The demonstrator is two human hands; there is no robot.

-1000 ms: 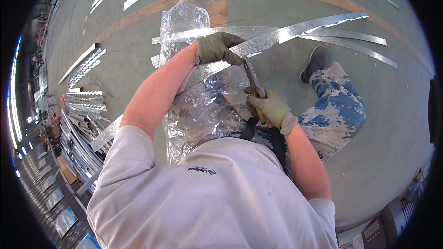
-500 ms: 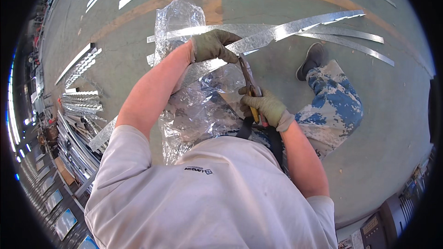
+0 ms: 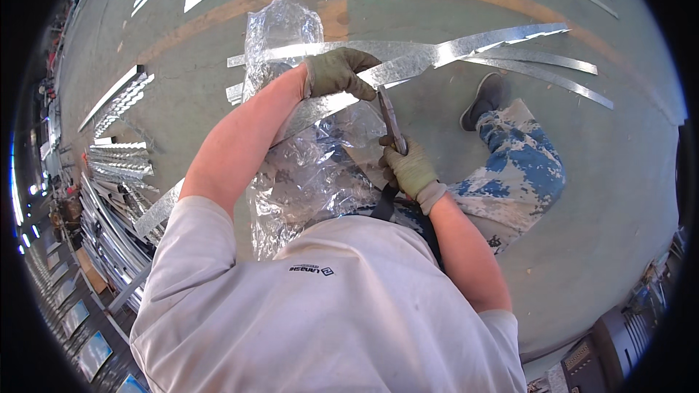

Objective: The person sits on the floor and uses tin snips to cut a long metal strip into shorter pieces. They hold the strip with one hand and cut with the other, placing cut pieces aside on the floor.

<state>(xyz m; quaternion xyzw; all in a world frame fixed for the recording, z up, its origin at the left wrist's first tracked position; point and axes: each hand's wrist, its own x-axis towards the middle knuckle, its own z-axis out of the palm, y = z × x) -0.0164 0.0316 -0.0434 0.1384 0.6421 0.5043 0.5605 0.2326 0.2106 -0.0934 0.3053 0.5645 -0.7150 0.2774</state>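
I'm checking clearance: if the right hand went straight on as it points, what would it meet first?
The right hand, snips leading, would likely meet the metal strip in the left hand; depth is unclear, and the tips may be touching it.

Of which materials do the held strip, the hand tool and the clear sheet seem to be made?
Held strip: metal, probably galvanised steel, from its bright, mottled grey sheen.
Hand tool: probably steel, dull-finished, from its dark grey-brown look; its lower part is hidden.
Clear sheet: thin, glossy plastic film, being see-through and crinkled with sharp highlights.
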